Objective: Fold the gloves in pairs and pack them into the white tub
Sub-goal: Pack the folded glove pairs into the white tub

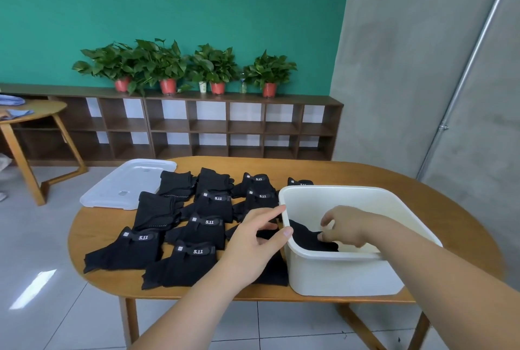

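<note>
Gloves (205,227): black, spread over wooden table (365,173); one folded pair (308,238) lies in white tub (337,273).
R hand (344,227) is inside the tub, fingers curled, thumb & fingertips pinching the pair's edge, low by the left wall. L hand (257,241) is outside at the tub's left rim: index straight w/ tip at far-left corner, thumb tip on rim, fingers apart, gripping nothing. Loose gloves sit left of the tub in rough rows, several w/ "5.11" tabs up. Clear lid (126,183) lies flat at the table's far-left end, just beside them.
</note>
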The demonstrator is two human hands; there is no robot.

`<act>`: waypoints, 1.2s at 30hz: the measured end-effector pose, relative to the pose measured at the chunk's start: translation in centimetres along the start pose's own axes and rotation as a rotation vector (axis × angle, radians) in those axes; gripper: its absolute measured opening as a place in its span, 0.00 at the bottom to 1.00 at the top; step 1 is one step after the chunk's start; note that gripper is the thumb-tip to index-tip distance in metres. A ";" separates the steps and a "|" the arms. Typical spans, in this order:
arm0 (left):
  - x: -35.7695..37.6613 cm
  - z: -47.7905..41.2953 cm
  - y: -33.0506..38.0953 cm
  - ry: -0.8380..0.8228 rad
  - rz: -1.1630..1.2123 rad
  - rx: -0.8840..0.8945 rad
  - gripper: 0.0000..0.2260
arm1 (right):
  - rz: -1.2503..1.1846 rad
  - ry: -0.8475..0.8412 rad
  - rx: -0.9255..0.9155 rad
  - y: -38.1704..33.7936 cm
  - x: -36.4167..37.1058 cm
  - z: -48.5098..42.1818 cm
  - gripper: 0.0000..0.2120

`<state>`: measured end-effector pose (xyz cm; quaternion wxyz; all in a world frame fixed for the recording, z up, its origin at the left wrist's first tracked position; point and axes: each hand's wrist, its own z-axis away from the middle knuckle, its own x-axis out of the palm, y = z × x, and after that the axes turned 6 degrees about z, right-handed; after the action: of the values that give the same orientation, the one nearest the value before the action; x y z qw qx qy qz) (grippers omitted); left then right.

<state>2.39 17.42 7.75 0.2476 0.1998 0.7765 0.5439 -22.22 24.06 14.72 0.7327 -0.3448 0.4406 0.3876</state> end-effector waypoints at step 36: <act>-25.8 -5.1 -8.0 0.358 -0.591 -0.571 0.30 | 0.119 0.476 -0.191 -11.5 2.2 -3.2 0.23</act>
<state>19.54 -3.96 5.95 0.2993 -0.2043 0.6497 0.6683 -12.72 16.57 13.42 0.5483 -0.4673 0.5816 0.3778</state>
